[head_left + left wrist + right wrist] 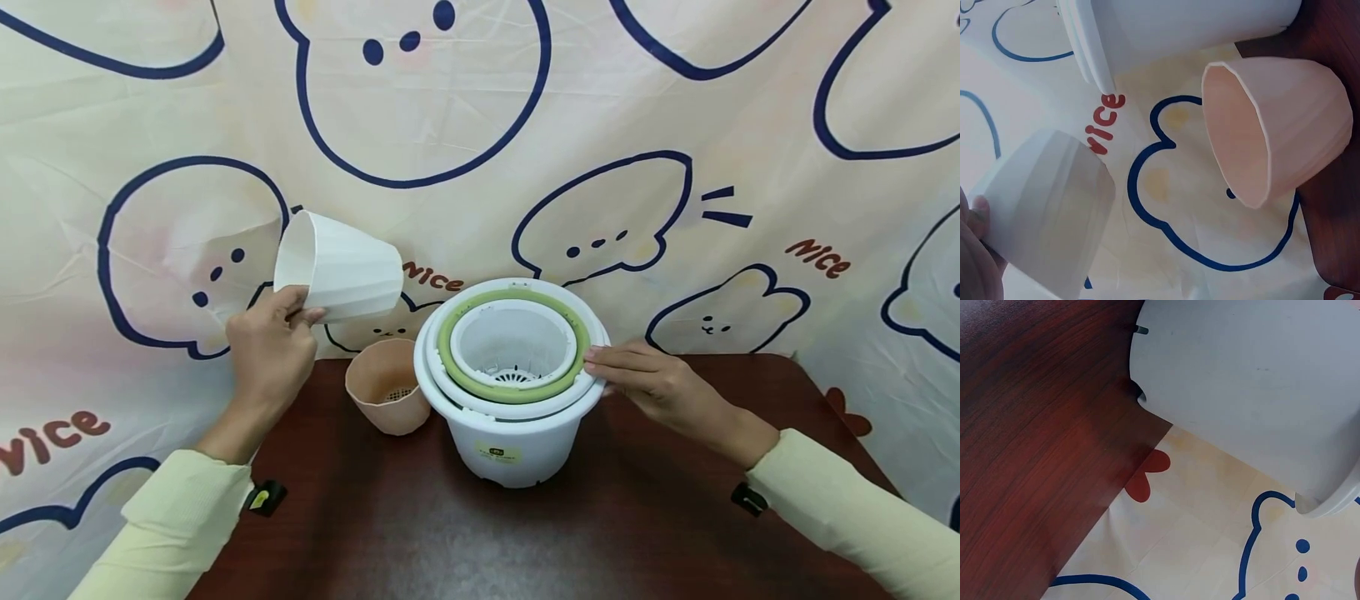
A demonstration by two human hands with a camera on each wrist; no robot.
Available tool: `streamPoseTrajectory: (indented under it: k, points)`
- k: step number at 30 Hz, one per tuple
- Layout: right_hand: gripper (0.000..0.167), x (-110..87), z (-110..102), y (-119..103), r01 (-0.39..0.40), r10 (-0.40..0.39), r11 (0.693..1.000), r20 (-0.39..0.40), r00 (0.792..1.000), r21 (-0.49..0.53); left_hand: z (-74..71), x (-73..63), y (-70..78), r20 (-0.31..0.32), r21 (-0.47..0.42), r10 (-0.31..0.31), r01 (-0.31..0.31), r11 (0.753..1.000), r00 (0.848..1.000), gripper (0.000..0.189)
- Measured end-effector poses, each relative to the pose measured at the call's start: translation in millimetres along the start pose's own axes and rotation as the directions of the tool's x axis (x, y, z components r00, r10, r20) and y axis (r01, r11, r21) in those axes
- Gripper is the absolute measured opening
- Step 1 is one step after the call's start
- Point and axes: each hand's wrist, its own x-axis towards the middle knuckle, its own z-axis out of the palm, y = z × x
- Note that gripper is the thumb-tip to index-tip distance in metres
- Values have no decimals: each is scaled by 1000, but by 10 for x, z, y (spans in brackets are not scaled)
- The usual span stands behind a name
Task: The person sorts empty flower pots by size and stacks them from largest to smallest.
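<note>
Raised in my left hand point(272, 350) is a white faceted pot point(358, 268), tilted on its side with its mouth to the left. My thumb and fingers pinch it at the rim. Several pots sit nested on the table: a large white outer pot point(517, 454), a green ring-shaped rim point(486, 390) inside it, and a white inner pot point(517, 337) with a slotted bottom. My right hand point(660, 385) rests on the right side of that stack, its nearly straight fingers over the rim. The thumb is mostly hidden. Left of the stack stands a pinkish-beige pot point(1304, 119).
The dark reddish wooden table point(480, 542) carries the stack and the beige pot close to its back edge. Behind it hangs a cream cloth point(465, 225) with blue cartoon outlines and red lettering. The outer pot bears a small yellowish label point(498, 453).
</note>
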Motion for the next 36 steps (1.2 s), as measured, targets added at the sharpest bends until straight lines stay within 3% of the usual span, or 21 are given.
streamPoseTrajectory:
  k: [7,9,11,19,23,32,36]
  points:
    - [36,-1,2,1,6,-6,1000,-5,1000,0,6,17,73,24,-31,-21,22,999,999,14]
    - [43,-2,2,2,5,-5,1000,-1,1000,-4,10,16,96,34,-45,-21,23,999,999,13]
    - [51,-1,1,2,1,-1,1000,4,1000,-4,21,18,106,35,-46,-1,3,999,999,13]
    - [58,7,-1,1,1,-1,1000,4,1000,0,88,60,148,24,-51,75,-74,996,997,13]
    - [37,5,0,2,0,0,1000,-2,1000,0,127,88,199,26,-75,101,-98,992,995,13]
    - [36,-4,-10,2,6,-6,1000,-5,1000,-7,236,116,364,49,-109,203,-197,974,978,14]
    - [52,-7,-8,1,5,-6,1000,-3,1000,-8,293,117,444,63,-140,234,-224,965,970,14]
